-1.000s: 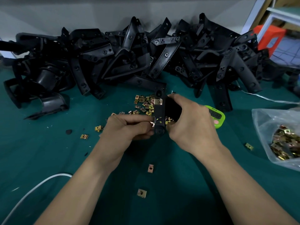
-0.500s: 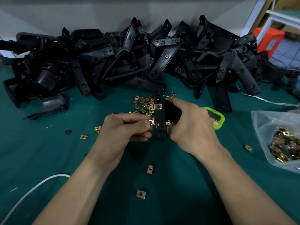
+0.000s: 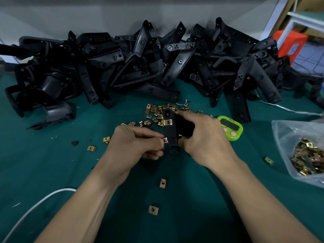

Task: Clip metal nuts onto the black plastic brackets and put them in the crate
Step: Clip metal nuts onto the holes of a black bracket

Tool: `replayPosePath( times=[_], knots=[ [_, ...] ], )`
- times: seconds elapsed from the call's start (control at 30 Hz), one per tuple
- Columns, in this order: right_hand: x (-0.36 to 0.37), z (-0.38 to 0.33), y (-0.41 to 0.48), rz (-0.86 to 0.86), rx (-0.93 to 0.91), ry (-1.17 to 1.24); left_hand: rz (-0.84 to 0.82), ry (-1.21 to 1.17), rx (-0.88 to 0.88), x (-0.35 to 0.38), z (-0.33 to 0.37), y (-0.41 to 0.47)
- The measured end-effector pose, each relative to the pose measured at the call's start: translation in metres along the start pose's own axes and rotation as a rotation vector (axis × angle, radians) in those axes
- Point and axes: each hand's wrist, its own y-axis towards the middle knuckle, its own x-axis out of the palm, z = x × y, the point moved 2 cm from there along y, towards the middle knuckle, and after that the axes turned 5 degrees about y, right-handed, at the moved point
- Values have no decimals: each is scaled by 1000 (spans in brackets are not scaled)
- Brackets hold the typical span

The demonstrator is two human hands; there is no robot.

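My right hand (image 3: 205,139) grips a black plastic bracket (image 3: 171,132) upright over the green table. One metal nut (image 3: 166,122) is clipped on the bracket's upper part. My left hand (image 3: 138,146) pinches a second metal nut (image 3: 165,140) against the bracket's left edge, lower down. A scatter of loose nuts (image 3: 157,113) lies just behind the hands. A big heap of black brackets (image 3: 149,67) fills the back of the table. No crate is in view.
A clear bag of nuts (image 3: 308,155) lies at the right edge. A green timer (image 3: 231,128) sits behind my right hand. Single nuts (image 3: 163,183) lie near my forearms. A white cable (image 3: 35,206) curves at the lower left. An orange stool (image 3: 289,44) stands far right.
The left hand has brought its nut to the bracket's lower left edge. The bracket stays in the right hand, shifted slightly.
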Motion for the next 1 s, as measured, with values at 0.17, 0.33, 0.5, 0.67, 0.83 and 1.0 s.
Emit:
replayPosePath(
  times=[0.17,0.33,0.5,0.67,0.83,1.0],
  knots=[
    [0,6,1,2,-3,56,-42,21,-58,0,1,-1],
    [2,8,1,-6,-28,54,-88,53,-110,-1,3,-3],
    [1,8,2,-35,-31,64,-125,-9,-124,0,1,-2],
    [-3,9,5,-12,-18,98,-84,-113,-118,4,0,0],
    [-6,11,6,-28,-22,132,-106,-39,-122,1,0,2],
    [-6,9,5,-54,-16,141,-124,58,-88,-3,1,2]
  ],
)
